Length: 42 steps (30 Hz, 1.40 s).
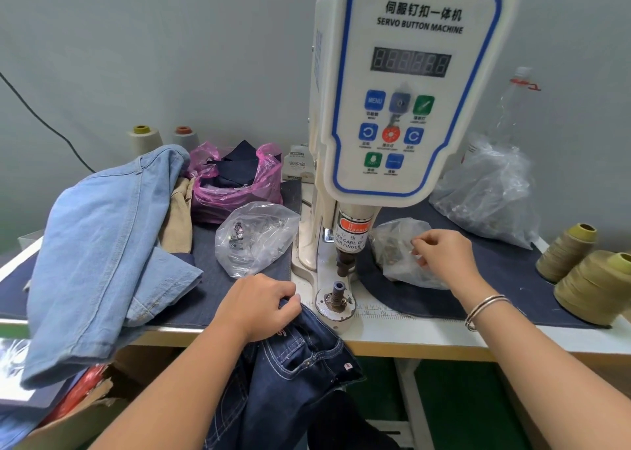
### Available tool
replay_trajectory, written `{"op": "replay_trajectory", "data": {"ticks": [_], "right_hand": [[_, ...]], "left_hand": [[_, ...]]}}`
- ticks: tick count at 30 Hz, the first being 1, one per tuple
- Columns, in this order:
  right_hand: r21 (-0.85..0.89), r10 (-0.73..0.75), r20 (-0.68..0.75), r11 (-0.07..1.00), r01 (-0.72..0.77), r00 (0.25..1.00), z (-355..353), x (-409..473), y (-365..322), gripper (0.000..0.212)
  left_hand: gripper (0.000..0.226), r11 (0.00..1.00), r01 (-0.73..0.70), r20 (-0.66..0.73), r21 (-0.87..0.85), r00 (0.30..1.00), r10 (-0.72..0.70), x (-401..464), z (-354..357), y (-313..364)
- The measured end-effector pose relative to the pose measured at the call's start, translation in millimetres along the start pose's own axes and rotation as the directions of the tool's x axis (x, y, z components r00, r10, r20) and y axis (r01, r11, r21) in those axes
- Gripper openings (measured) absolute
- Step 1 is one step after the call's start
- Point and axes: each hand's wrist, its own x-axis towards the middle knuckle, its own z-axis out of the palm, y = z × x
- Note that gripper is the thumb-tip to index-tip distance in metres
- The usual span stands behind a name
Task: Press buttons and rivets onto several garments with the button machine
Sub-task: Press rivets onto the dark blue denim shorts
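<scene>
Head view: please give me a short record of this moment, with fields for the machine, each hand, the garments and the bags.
machine: button machine upright on the table, its lower die bare
left hand: left hand grips the dark jeans at the table edge, beside the die
right hand: right hand reaches into a small clear bag, fingers curled; what it holds cannot be seen
other garment: light blue denim garment heaped at left
other bags: clear bag of metal parts; pink bag with dark cloth
</scene>
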Motion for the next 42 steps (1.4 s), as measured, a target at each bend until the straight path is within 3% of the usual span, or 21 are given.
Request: {"op": "replay_trajectory", "data": {"ticks": [5,7,9,11,13,16,24,31,36,42], "right_hand": [[0.107,-0.004,-0.098,0.994,0.014,0.995,-4,-11,-2,0.015],[0.301,0.032,-0.11,0.953,0.003,0.993,-3,-29,-12,0.014],[0.58,0.109,0.075,0.804,-0.132,0.991,7,-54,-24,0.009],[0.691,0.168,0.394,0.595,-0.412,0.904,21,-80,-33,0.01],[0.641,0.179,0.606,0.467,-0.609,0.775,36,-100,-39,0.016],[0.627,0.181,0.701,0.304,-0.717,0.69,47,-112,-46,0.011],[0.619,0.17,0.755,0.135,-0.774,0.634,48,-118,-60,0.009],[0.572,0.112,0.82,-0.131,-0.81,0.561,45,-120,-69,0.021],[0.581,0.126,0.814,-0.199,-0.789,0.567,47,-122,-74,0.022],[0.582,0.114,0.81,-0.275,-0.766,0.575,41,-127,-77,0.009]], "left_hand": [[0.049,1.0,0.011,0.005,-0.002,1.0,-0.011,0,-1,0],[0.05,1.0,0.015,0.005,-0.007,1.0,-0.015,1,0,0],[0.051,1.0,0.018,0.008,-0.004,1.0,-0.017,1,-1,0],[0.051,1.0,0.018,0.005,-0.006,1.0,-0.018,0,-1,1],[0.052,1.0,0.016,0.0,0.002,1.0,-0.016,0,-2,1],[0.052,1.0,0.013,-0.004,0.007,1.0,-0.013,0,-2,1],[0.051,1.0,0.008,-0.004,-0.004,1.0,-0.009,0,-1,1],[0.05,1.0,0.008,-0.017,-0.013,1.0,-0.008,-1,0,1],[0.049,1.0,0.008,-0.027,-0.015,1.0,-0.008,-1,0,1],[0.049,1.0,0.006,-0.024,-0.015,1.0,-0.007,0,0,0]]}}
